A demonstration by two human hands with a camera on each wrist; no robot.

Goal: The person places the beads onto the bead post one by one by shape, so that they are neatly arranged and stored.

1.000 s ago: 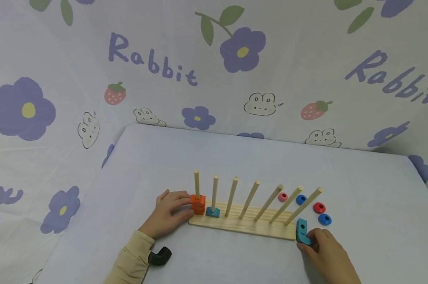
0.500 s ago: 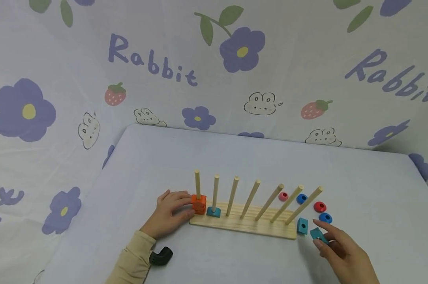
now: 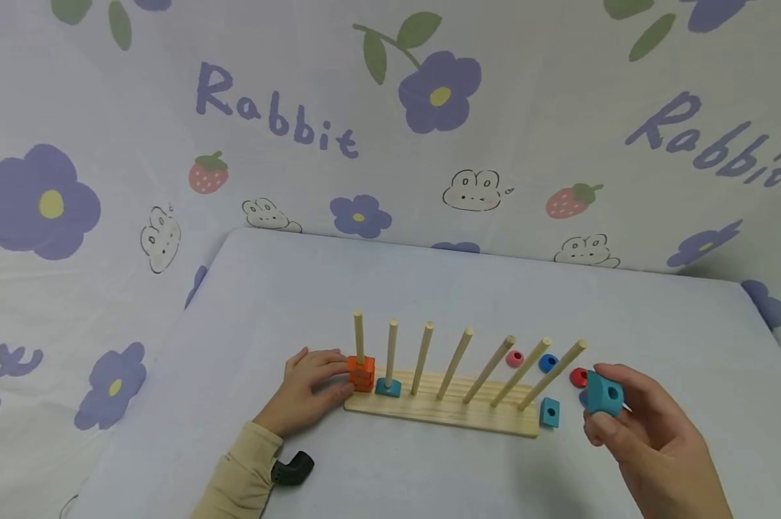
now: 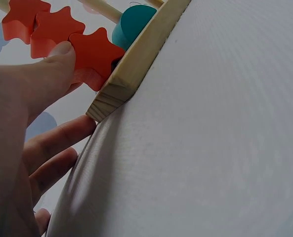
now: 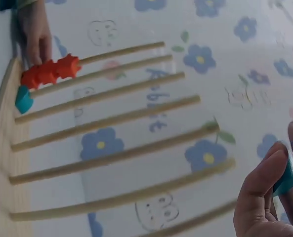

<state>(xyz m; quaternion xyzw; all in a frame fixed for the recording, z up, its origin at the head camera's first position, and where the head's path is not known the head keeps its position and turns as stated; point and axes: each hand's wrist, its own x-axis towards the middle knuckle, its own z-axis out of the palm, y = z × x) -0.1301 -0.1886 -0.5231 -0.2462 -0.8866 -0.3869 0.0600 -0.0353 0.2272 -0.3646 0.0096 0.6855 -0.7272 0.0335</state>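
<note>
A wooden peg board (image 3: 442,419) bears a row of upright pegs. Three orange star beads (image 4: 94,54) are stacked on its leftmost peg, and one teal half-round bead (image 3: 388,388) sits at the foot of the second peg. My left hand (image 3: 313,386) rests against the board's left end, fingers loosely spread; its thumb touches the star stack and a fingertip meets the wood. Off the board's right end, my right hand (image 3: 663,432) pinches a second teal bead (image 3: 604,394) between thumb and fingers, raised above the table with its hole showing.
A third teal bead (image 3: 550,412) lies beside the board's right end. Behind it lie a pink bead (image 3: 515,358), a blue bead (image 3: 548,362) and a red bead (image 3: 578,377); another blue one is mostly hidden by the right hand's bead. A black curved object (image 3: 293,468) is at the left sleeve.
My right hand has picked up one teal bead from beside the board and carried it up and to the right, turning it. The left hand has stayed in place.
</note>
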